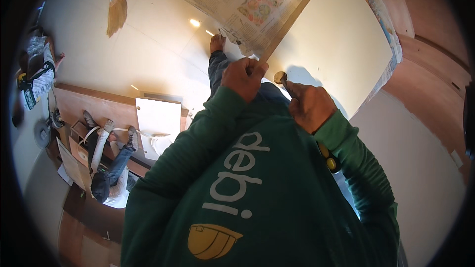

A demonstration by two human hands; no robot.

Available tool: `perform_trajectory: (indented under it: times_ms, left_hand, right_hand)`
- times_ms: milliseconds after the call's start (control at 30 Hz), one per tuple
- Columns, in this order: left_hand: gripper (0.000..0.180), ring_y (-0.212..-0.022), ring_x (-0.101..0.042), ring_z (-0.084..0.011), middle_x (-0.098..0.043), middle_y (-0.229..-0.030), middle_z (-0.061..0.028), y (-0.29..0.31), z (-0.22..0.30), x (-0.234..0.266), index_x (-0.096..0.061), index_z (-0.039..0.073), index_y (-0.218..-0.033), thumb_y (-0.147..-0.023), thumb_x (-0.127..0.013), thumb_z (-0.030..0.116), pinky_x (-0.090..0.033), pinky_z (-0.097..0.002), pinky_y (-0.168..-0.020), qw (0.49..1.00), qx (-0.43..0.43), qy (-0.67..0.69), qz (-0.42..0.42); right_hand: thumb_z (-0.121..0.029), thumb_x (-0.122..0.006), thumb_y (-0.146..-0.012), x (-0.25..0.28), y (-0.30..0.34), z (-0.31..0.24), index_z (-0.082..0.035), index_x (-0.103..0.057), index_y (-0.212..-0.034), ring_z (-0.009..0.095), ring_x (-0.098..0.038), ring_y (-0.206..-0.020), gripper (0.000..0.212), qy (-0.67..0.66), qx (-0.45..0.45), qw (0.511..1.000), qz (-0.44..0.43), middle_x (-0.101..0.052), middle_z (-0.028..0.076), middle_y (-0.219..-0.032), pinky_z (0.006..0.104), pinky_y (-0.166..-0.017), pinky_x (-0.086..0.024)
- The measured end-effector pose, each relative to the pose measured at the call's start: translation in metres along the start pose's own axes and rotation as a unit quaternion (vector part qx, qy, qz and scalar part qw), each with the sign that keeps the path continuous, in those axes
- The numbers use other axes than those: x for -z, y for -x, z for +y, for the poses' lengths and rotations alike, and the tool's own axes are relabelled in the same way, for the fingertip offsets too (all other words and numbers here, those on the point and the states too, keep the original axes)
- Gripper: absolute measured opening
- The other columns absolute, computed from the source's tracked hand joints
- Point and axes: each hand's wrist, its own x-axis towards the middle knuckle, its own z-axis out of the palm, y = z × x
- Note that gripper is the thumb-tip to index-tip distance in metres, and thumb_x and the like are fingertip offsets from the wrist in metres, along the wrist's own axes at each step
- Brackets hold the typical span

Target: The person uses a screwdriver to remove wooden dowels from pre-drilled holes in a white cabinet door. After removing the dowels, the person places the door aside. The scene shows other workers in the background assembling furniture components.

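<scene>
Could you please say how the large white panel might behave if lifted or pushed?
The large white panel looks flat, so probably stiff. Its breadth suggests awkward lifting. Newspaper beside it, if continuing underneath, might let it slide.

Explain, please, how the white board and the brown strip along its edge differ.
The white board is broad; the brown strip is narrow. The board is pale, the strip darker. The left hand holds the strip's near end, while the board bears a shadow. Both look straight-edged.

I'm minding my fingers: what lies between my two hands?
In the head view, the round tool head projecting from your right hand lies between it and your left hand.
</scene>
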Motion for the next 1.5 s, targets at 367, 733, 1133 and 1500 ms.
perform_trajectory:
  times_ms: [367, 733, 1133, 1500]
  left_hand:
    - [0.046, -0.077, -0.069, -0.0118, -0.075, -0.093, -0.0093, 0.012, -0.014, -0.015, -0.068, -0.007, -0.116, -0.101, -0.071, 0.037, -0.060, -0.0262, -0.062, 0.986, 0.053, 0.141, -0.074]
    - [0.044, -0.075, -0.069, -0.0128, -0.074, -0.090, -0.0103, 0.012, -0.017, -0.018, -0.069, -0.008, -0.110, -0.100, -0.071, 0.034, -0.059, -0.0269, -0.064, 0.989, 0.035, 0.128, -0.058]
    - [0.024, -0.080, -0.072, -0.0263, -0.072, -0.084, -0.0141, 0.041, 0.004, -0.028, -0.073, 0.001, -0.101, -0.096, -0.073, 0.024, -0.057, -0.0398, -0.073, 0.951, -0.219, -0.030, 0.215]
    - [0.024, -0.088, -0.074, -0.0367, -0.077, -0.092, -0.0155, 0.040, 0.025, -0.069, -0.079, 0.011, -0.104, -0.095, -0.068, 0.030, -0.057, -0.0461, -0.082, 0.980, -0.090, -0.148, 0.099]
  right_hand:
    - [-0.016, -0.067, -0.091, 0.009, 0.002, -0.010, -0.003, -0.062, -0.137, 0.041, -0.073, -0.081, 0.049, 0.153, -0.024, 0.987, -0.032, -0.074, 0.021, -0.084, 0.0523, -0.077, -0.059]
    - [-0.015, -0.067, -0.091, 0.014, -0.002, 0.003, -0.003, -0.060, -0.141, 0.041, -0.073, -0.079, 0.052, 0.165, 0.025, 0.985, -0.043, -0.073, 0.021, -0.081, 0.0526, -0.074, -0.059]
    - [0.000, -0.063, -0.093, 0.036, 0.033, 0.016, 0.004, -0.065, -0.135, 0.029, -0.070, -0.066, 0.043, 0.016, 0.067, 0.995, 0.070, -0.071, 0.024, -0.084, 0.0372, -0.068, -0.056]
    - [-0.006, -0.064, -0.094, 0.018, 0.063, 0.048, -0.001, -0.062, -0.139, 0.034, -0.073, -0.072, 0.045, -0.147, -0.057, 0.979, 0.132, -0.072, 0.024, -0.084, 0.0400, -0.072, -0.058]
